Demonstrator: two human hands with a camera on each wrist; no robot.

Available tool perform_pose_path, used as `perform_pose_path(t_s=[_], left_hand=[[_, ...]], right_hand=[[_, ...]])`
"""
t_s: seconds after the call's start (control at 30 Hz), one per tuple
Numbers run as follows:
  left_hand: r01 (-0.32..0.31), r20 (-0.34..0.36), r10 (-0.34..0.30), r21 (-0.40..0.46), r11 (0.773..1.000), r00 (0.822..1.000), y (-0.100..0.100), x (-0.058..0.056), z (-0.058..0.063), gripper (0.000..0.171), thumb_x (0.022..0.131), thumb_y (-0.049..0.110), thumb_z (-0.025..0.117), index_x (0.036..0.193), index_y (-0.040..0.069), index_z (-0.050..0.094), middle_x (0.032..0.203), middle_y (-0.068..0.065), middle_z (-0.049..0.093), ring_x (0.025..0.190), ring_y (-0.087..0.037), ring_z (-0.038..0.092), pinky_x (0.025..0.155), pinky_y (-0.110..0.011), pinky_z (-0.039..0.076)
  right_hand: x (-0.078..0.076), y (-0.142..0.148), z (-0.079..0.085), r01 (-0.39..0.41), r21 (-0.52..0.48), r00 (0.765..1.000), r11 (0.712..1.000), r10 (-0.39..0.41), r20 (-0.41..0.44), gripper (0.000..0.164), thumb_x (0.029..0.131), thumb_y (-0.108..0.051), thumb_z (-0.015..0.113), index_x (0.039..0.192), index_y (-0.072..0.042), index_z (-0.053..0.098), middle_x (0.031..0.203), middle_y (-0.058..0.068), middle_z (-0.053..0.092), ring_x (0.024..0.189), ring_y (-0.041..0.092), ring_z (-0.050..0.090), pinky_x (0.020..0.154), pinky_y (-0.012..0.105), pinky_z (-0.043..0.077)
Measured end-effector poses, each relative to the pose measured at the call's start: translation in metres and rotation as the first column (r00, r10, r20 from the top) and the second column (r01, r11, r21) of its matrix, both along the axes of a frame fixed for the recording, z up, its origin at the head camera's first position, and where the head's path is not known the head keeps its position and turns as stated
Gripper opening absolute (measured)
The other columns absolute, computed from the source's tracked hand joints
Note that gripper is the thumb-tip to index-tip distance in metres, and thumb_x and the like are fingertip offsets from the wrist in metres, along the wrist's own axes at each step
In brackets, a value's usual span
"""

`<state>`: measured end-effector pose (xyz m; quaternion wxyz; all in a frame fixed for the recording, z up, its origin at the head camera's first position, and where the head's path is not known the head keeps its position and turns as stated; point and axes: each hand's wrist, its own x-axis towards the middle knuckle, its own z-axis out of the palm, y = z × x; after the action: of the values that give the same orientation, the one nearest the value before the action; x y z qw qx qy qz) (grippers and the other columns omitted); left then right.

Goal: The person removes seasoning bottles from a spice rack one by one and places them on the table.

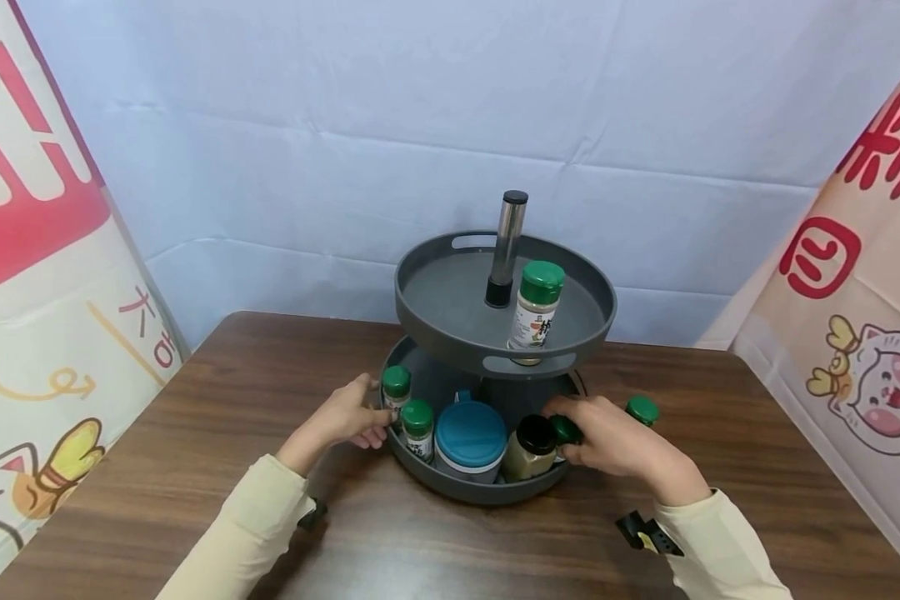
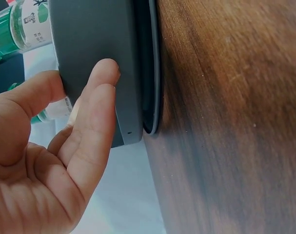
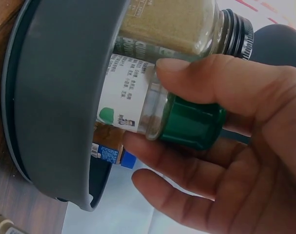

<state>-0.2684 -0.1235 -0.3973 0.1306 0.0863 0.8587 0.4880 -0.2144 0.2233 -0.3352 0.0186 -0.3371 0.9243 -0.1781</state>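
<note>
A grey two-tier rotating rack stands on the table. My left hand (image 1: 351, 414) holds the rim of its lower tray (image 2: 96, 36), thumb at the top edge and fingers along the outer wall. With thumb and fingers, my right hand (image 1: 607, 437) grips a green-capped spice bottle (image 3: 130, 95) upright inside the lower tray's right side. Close beside that bottle is a black-capped jar (image 1: 528, 454) of tan powder. A teal-lidded container (image 1: 470, 442) sits at the tray's front. Two more green-capped bottles, one front (image 1: 417, 429) and one behind (image 1: 396, 387), stand near my left hand.
The upper tray (image 1: 442, 287) carries one green-capped bottle (image 1: 534, 308) beside the metal post (image 1: 508, 242). Another green cap (image 1: 642, 410) shows behind my right hand, outside the rack. A blue-capped jar (image 3: 108, 146) stands in the lower tray. The wooden table (image 1: 270, 367) backs onto a pale cloth.
</note>
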Motion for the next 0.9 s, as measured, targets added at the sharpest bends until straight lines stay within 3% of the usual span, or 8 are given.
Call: perform_pose_path(t_s=[0.53,0.9], left_hand=[[0.014,-0.001,-0.014,0.013,1.0,1.0,-0.001,0.001,0.001,0.061,0.082,0.012,0.064,0.13,-0.006,0.031,0.062,-0.013,0.065,0.052,-0.024,0.061,0.048,-0.035,0.055],[0.014,0.007,-0.014,0.011,1.0,1.0,-0.001,0.001,0.001,0.062,0.082,0.012,0.064,0.131,-0.006,0.03,0.063,-0.012,0.064,0.053,-0.024,0.062,0.05,-0.036,0.055]], right_hand=[[0.0,0.0,0.005,0.005,-0.005,1.0,1.0,-0.005,0.025,0.032,0.074,-0.001,0.066,0.103,-0.009,0.059,0.092,0.002,0.061,0.069,0.009,0.05,0.058,0.03,0.046],[0.008,0.014,0.037,0.076,-0.056,0.996,0.996,-0.079,-0.046,0.036,0.075,-0.003,0.07,0.109,-0.004,0.058,0.098,0.009,0.061,0.077,0.014,0.055,0.061,0.035,0.051]])
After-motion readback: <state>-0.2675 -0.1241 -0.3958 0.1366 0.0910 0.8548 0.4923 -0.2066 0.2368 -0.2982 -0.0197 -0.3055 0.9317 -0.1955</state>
